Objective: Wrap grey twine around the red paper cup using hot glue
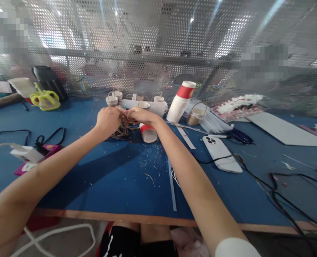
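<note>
My left hand [108, 122] and my right hand [140, 115] meet over the back middle of the table, fingers curled and pressed together. A small teal tip shows between them; whatever they pinch is too small and hidden to name. Just below lies a tangled bundle of brown cord [121, 133], partly covered by my left hand. Under my right hand a paper cup [149, 135] with a red band lies tipped over. Behind the hands are small white cups with thin handles, such as the small cup [111, 101], and a white roll [158, 108].
A leaning stack of paper cups [177, 107] stands right of my hands, beside a small brown basket [195, 117]. Farther right are a white phone [222, 154] and black cables [274, 196]. Yellow tape-like loops [45, 99] sit at left. A perforated metal screen [153, 50] closes the back.
</note>
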### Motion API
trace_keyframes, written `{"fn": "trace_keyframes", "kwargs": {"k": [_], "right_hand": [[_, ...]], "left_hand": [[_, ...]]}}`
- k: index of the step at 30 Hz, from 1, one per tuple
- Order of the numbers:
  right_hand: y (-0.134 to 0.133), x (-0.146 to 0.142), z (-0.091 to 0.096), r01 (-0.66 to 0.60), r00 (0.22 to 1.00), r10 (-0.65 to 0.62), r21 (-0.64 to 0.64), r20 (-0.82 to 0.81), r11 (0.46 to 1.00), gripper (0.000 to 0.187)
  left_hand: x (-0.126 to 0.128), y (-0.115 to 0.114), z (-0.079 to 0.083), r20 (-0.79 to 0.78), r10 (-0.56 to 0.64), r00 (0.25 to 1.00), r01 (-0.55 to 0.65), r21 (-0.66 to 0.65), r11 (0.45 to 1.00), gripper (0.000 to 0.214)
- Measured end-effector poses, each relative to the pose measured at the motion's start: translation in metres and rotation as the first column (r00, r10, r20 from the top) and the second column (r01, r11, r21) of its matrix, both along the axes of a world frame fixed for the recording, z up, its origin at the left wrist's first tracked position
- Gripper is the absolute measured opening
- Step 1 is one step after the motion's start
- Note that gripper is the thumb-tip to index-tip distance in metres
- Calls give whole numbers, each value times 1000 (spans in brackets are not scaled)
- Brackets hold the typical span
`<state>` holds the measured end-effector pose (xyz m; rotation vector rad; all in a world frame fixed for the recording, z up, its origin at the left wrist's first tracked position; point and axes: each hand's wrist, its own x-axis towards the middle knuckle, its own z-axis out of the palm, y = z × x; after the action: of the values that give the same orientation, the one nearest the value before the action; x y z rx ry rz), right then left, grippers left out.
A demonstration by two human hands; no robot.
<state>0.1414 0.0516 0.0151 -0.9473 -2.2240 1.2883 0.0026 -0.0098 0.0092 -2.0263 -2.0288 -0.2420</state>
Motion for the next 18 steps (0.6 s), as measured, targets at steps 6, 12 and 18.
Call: {"fn": "trace_keyframes", "kwargs": {"k": [6, 12, 18], "right_hand": [[6, 13, 13, 213, 949, -196, 42, -245, 976, 35], [30, 53, 32, 568, 791, -496, 128, -358, 813, 47], [36, 114, 47, 710, 579, -815, 513, -35, 483, 40]], "left_hand": [[-2, 3, -3, -12, -23, 1000, 21, -136, 990, 45], [-3, 5, -7, -42, -37, 998, 27, -220, 975, 42], [-2, 3, -10, -72, 6, 997, -25, -258, 966, 39]]}}
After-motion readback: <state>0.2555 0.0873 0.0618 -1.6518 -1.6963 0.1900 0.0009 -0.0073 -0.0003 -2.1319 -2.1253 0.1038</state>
